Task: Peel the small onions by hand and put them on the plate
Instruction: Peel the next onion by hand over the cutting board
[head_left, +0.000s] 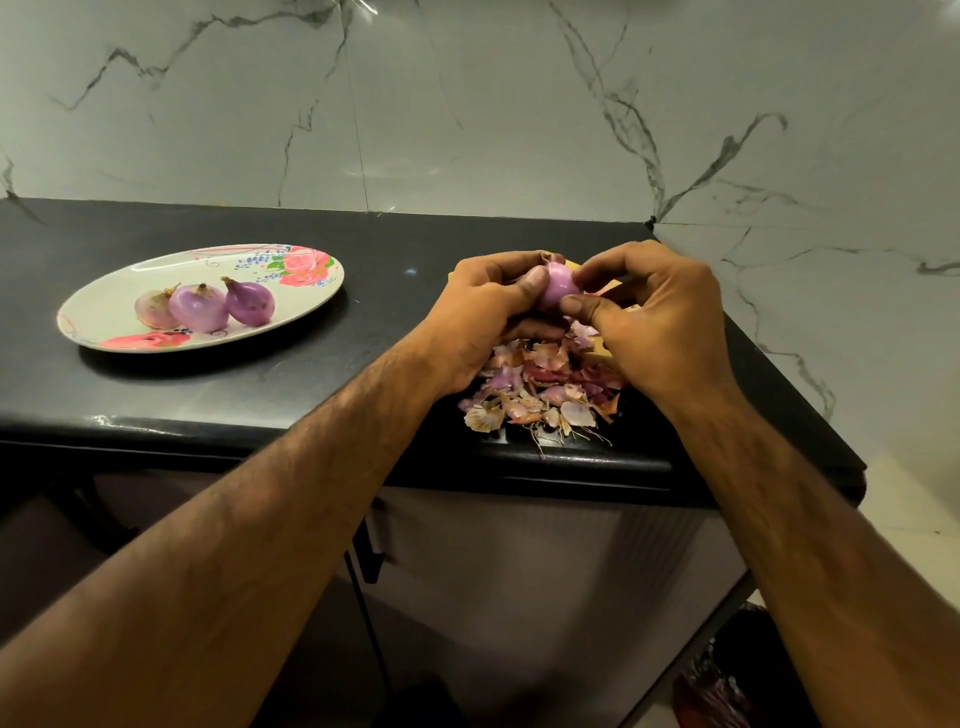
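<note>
A small pale purple onion is held up over the counter between both hands. My left hand grips it from the left, thumb on its side. My right hand pinches it from the right with thumb and fingertips. A scrap of dry skin sticks up at the onion's top. On the left stands an oval flowered plate with three peeled onions lying side by side on it. A heap of onion peels lies under my hands.
The black counter ends at a front edge just below the peels and at a right edge beside my right wrist. A yellow thing shows partly beneath the hands. A marble wall rises behind and to the right.
</note>
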